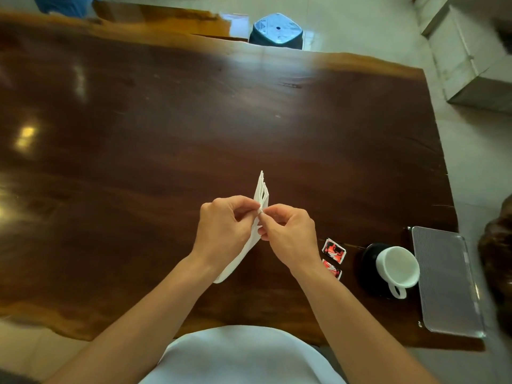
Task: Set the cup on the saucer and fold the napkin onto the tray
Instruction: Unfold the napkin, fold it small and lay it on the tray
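Observation:
A white napkin (pixel 261 191) is held up edge-on above the middle of the dark wooden table (pixel 166 120), its layers fanning at the top and its lower end trailing under my left wrist. My left hand (pixel 224 227) and my right hand (pixel 288 231) both pinch it at the same spot, fingertips touching. At the right, a white cup (pixel 397 268) sits on a black saucer (pixel 368 261), handle toward me. The grey ribbed tray (pixel 446 281) lies just right of the cup, near the table's right edge.
Two small red, white and black packets (pixel 333 249) lie between my right hand and the saucer. A blue plastic stool (pixel 277 30) stands beyond the table's far edge. A pale cabinet (pixel 471 56) is at the upper right, off the table.

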`<move>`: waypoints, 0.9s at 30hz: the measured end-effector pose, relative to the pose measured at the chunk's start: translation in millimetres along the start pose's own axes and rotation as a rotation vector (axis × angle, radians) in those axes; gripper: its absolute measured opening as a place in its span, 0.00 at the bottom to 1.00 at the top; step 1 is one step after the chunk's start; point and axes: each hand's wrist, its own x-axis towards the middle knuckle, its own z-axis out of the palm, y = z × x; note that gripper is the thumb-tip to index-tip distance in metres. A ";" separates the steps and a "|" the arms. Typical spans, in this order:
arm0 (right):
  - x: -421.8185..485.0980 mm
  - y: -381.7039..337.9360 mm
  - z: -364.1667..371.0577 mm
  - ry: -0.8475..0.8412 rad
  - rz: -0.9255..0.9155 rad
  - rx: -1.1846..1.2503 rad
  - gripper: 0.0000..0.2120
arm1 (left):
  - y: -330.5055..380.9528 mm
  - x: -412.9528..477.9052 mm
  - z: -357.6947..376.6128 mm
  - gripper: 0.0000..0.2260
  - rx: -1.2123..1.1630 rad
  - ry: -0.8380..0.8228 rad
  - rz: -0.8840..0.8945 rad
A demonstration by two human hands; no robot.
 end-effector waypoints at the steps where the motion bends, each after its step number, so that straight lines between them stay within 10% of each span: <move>1: -1.2 -0.6 -0.1 -0.006 0.003 0.012 0.09 | -1.0 -0.4 -0.3 0.08 0.002 0.008 0.010; 20: -5.8 -9.2 -9.4 -0.151 0.338 0.289 0.11 | -16.6 -12.6 9.2 0.15 -0.072 -0.043 0.091; 27: 2.3 -2.9 -20.8 -0.044 0.663 0.649 0.11 | -62.1 -24.9 -2.9 0.13 0.428 -0.347 -0.111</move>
